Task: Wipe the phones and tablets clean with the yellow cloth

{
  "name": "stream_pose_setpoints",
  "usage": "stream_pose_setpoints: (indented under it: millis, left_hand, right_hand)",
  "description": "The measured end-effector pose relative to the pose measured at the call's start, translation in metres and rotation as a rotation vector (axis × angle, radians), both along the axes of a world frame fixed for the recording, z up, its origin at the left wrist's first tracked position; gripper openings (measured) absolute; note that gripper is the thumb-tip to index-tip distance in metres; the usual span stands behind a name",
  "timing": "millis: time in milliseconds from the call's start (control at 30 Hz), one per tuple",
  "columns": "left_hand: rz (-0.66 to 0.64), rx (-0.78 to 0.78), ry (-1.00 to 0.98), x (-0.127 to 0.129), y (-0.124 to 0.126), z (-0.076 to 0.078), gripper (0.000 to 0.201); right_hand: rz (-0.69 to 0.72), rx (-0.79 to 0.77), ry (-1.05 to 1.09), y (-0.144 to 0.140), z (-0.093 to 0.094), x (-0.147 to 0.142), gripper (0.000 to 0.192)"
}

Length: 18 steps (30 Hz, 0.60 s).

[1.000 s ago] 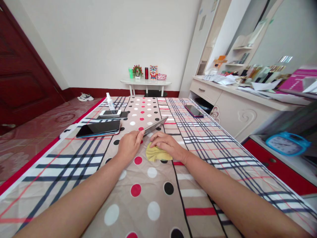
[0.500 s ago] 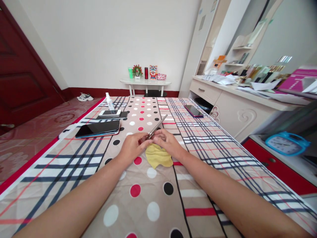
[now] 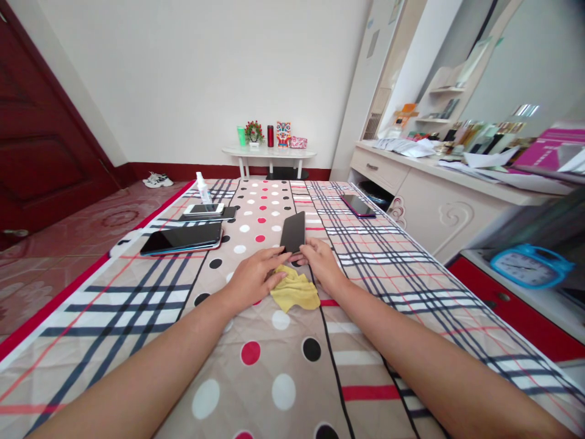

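A dark smartphone (image 3: 293, 231) is tilted up over the middle of the bedspread, its broad dark face toward me. My right hand (image 3: 323, 263) pinches its lower right corner between thumb and fingers. At the lower left corner, the fingers of my left hand (image 3: 256, 273) hold the bottom edge, with the thumb lower down near the cloth. A crumpled yellow cloth (image 3: 296, 291) lies on the bed just below the phone, between both hands. Part of the phone's bottom edge is hidden by my fingers.
On the left lie a large black phone (image 3: 183, 236) on a stack, a white phone (image 3: 203, 209) on a dark one, and a spray bottle (image 3: 203, 188). Another phone (image 3: 358, 205) rests at the right. A dresser (image 3: 439, 207) and blue clock (image 3: 530, 266) stand beside the bed.
The phone has turned from nearly edge-on to showing its broad dark face. My left hand has shifted slightly lower and its thumb has come away from the phone. The cloth's upper part is more exposed.
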<state>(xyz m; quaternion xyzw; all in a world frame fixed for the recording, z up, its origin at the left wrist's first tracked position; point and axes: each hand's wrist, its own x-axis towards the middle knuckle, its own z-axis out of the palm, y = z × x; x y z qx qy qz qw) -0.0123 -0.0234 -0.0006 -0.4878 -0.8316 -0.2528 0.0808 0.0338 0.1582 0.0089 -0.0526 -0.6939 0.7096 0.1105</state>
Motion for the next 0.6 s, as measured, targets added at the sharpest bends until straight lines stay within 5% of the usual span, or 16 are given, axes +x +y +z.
stream_pose_setpoints:
  millis: [233,433,600]
  left_hand:
    - [-0.053,0.006,-0.011,-0.001,0.000,0.000,0.034]
    - [-0.045,0.003,-0.030,-0.005,0.000,-0.003,0.033]
    - [-0.048,0.026,-0.054,-0.003,-0.001,0.000,0.031]
  right_hand:
    - [-0.163,-0.230,-0.095,0.030,0.004,-0.009,0.016]
    - [-0.512,-0.019,-0.085,0.093,0.008,-0.021,0.024]
    - [-0.574,0.026,-0.132,0.134,0.010,-0.018,0.008]
